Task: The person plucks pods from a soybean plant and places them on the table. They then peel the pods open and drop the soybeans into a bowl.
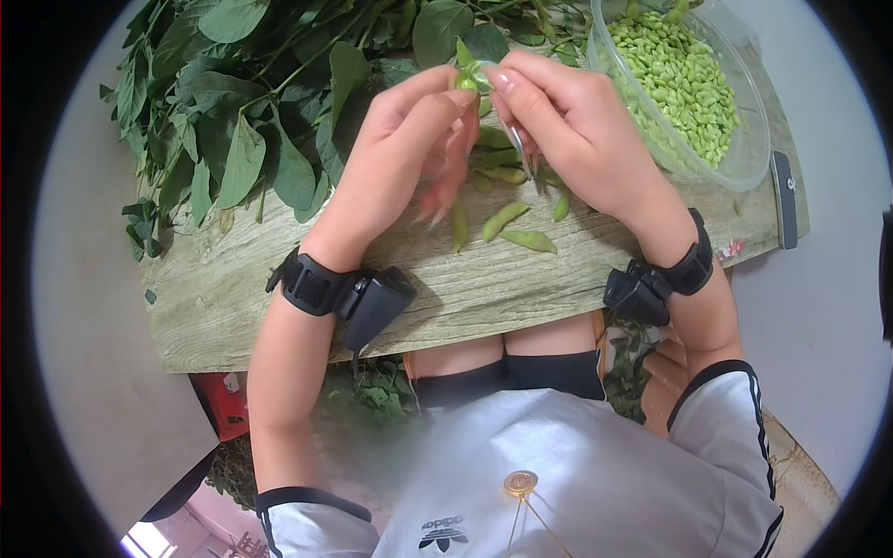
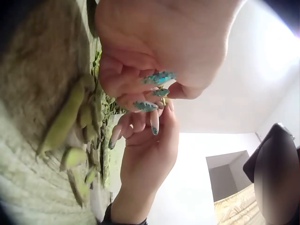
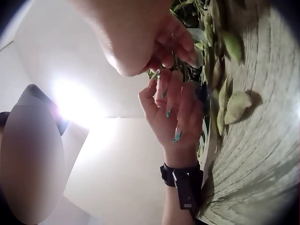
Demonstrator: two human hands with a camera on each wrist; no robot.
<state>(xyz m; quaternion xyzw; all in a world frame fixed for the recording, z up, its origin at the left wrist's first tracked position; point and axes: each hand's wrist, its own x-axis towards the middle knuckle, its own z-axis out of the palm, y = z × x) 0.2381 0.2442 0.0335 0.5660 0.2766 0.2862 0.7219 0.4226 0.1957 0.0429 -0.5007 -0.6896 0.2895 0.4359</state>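
Both hands meet above the wooden table [image 1: 233,279] and pinch one green soybean pod [image 1: 468,76] between their fingertips. My left hand [image 1: 409,149] holds the pod from the left, thumb and forefinger curled onto it. My right hand [image 1: 558,121] grips it from the right with the thumb on top. Several loose pods [image 1: 507,219] lie on the table just below the hands. The left wrist view shows my left hand [image 2: 154,89] with glittery nails curled in, pods [image 2: 63,124] beside it. In the right wrist view my right hand [image 3: 164,42] pinches above the left hand [image 3: 176,110].
A clear plastic bowl [image 1: 753,139] full of shelled green beans [image 1: 679,79] stands at the back right. A heap of leafy soybean stalks [image 1: 242,102] covers the table's back left. A dark flat object [image 1: 784,200] lies at the table's right edge. More greenery [image 1: 372,391] lies under the table.
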